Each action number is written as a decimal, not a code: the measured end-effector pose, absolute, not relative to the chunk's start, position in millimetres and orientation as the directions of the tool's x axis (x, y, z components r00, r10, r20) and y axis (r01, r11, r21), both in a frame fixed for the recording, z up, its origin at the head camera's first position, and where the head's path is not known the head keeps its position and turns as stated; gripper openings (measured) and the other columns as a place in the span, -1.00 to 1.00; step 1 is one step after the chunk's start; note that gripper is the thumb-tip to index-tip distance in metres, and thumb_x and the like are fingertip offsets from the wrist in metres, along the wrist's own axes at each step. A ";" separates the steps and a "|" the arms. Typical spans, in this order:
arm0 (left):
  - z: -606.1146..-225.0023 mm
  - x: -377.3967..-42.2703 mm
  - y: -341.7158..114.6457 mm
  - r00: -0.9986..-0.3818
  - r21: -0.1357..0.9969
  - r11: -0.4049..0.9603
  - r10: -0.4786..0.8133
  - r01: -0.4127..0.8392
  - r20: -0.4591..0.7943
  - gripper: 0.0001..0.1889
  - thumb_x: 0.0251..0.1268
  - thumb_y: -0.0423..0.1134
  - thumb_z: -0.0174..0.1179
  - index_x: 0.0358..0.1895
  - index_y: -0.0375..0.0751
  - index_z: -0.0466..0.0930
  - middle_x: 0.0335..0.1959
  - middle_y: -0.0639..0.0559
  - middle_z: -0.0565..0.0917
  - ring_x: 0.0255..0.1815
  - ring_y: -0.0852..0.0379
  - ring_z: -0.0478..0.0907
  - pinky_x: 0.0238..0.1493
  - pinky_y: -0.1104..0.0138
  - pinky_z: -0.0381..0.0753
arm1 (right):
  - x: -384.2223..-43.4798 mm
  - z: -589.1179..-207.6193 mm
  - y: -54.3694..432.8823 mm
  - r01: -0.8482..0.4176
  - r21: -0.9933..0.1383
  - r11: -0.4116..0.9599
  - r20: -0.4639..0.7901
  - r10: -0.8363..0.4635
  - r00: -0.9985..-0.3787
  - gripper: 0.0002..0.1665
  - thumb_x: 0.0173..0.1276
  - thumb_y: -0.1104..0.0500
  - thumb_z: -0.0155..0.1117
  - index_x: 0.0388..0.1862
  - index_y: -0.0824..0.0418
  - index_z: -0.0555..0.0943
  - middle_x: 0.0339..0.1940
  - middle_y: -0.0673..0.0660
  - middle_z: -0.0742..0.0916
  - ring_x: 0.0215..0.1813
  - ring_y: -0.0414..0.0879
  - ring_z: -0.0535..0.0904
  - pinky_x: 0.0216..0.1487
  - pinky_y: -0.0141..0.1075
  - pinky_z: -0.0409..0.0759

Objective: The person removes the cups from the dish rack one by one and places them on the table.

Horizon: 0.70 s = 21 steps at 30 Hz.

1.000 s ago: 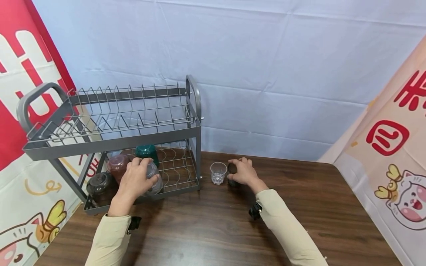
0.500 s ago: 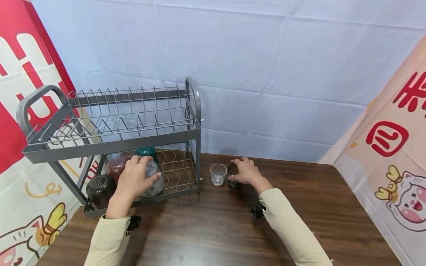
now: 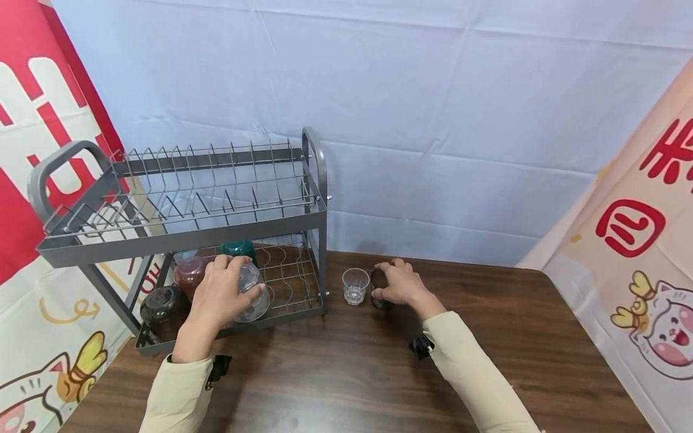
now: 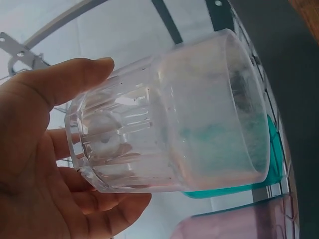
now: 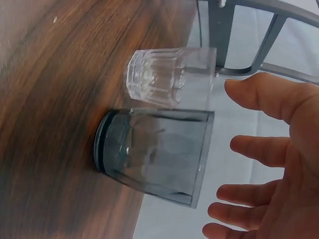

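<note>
My left hand (image 3: 219, 294) holds a clear plastic cup (image 4: 174, 119) by its base end, the thumb on one side and curled fingers on the other. The cup is upside down, its rim at the lower tier (image 3: 287, 273) of a grey dish rack (image 3: 189, 231); whether the rim rests on the wires is hard to tell. My right hand (image 3: 400, 282) has its fingers spread around the upper side of a dark grey glass (image 5: 154, 152). In the right wrist view a gap shows between fingertips and glass. That glass stands upright on the table, beside a small clear glass (image 3: 355, 287).
Upside down on the lower tier are a dark smoky cup (image 3: 163, 307), a reddish cup (image 3: 189, 273) and a teal cup (image 3: 238, 248). The rack's upper tier (image 3: 216, 198) has wire plate slots. A pale cloth (image 3: 460, 150) hangs behind the wooden table (image 3: 335, 373).
The clear cup's rim shows slightly farther right and lower by my left hand. My right hand has shifted very slightly right. The whole head view has sunk a little.
</note>
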<state>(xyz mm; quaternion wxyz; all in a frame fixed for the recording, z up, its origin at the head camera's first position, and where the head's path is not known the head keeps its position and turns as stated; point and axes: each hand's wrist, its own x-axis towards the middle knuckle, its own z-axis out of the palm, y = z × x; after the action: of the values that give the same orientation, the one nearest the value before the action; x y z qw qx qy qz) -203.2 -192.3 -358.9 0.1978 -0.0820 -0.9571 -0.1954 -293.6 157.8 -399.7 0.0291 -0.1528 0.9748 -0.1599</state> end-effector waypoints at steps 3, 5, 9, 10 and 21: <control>-358.9 -197.8 -190.8 -0.911 0.346 0.908 0.084 0.237 0.403 -0.40 0.02 -0.04 0.36 0.11 -0.29 0.45 0.01 -0.34 0.36 -0.01 -0.31 0.29 -0.29 -0.10 0.47 | -285.9 -399.0 157.6 -0.289 -0.313 0.905 0.007 -0.303 -0.953 -0.24 0.11 -0.04 0.39 0.28 0.16 0.41 0.25 0.42 0.34 0.21 0.36 0.25 0.00 0.19 0.34; -358.5 -195.5 -190.3 -0.912 0.345 0.908 0.087 0.239 0.401 -0.40 0.02 -0.04 0.36 0.11 -0.28 0.45 0.00 -0.33 0.37 -0.02 -0.30 0.29 -0.31 -0.10 0.47 | -282.1 -398.6 157.3 -0.293 -0.313 0.903 0.016 -0.304 -0.953 -0.24 0.12 -0.04 0.38 0.29 0.16 0.41 0.25 0.42 0.34 0.21 0.36 0.25 0.00 0.20 0.33; -359.0 -193.4 -187.7 -0.906 0.343 0.905 0.096 0.253 0.413 -0.42 0.00 -0.07 0.38 0.09 -0.27 0.47 -0.02 -0.31 0.38 -0.01 -0.29 0.29 -0.30 -0.09 0.47 | -275.0 -399.4 157.5 -0.314 -0.324 0.892 0.039 -0.319 -0.947 -0.23 0.13 -0.05 0.36 0.29 0.17 0.40 0.26 0.43 0.32 0.23 0.37 0.22 0.02 0.22 0.30; -359.2 -192.9 -186.6 -0.902 0.344 0.902 0.101 0.260 0.419 -0.42 -0.01 -0.07 0.38 0.09 -0.27 0.47 -0.02 -0.30 0.38 -0.01 -0.29 0.29 -0.29 -0.09 0.47 | -273.1 -400.1 157.7 -0.319 -0.332 0.888 0.044 -0.323 -0.945 -0.23 0.13 -0.06 0.36 0.30 0.18 0.39 0.27 0.44 0.31 0.24 0.37 0.21 0.03 0.23 0.30; -360.6 -191.8 -172.8 -0.864 0.370 0.859 0.148 0.353 0.481 -0.35 -0.04 -0.11 0.40 0.16 -0.27 0.43 -0.05 -0.32 0.38 -0.04 -0.29 0.31 -0.21 -0.03 0.44 | -256.6 -404.9 160.3 -0.347 -0.384 0.855 0.114 -0.329 -0.937 -0.23 0.12 -0.06 0.37 0.29 0.17 0.39 0.28 0.44 0.29 0.25 0.37 0.20 0.05 0.23 0.28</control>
<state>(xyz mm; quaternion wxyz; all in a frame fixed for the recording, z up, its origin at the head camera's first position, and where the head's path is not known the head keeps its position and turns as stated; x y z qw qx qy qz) -191.8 -172.8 -360.6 0.2239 -0.1335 -0.9378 -0.2293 -256.6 160.3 -404.9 -0.0221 -0.1757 0.9629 -0.2036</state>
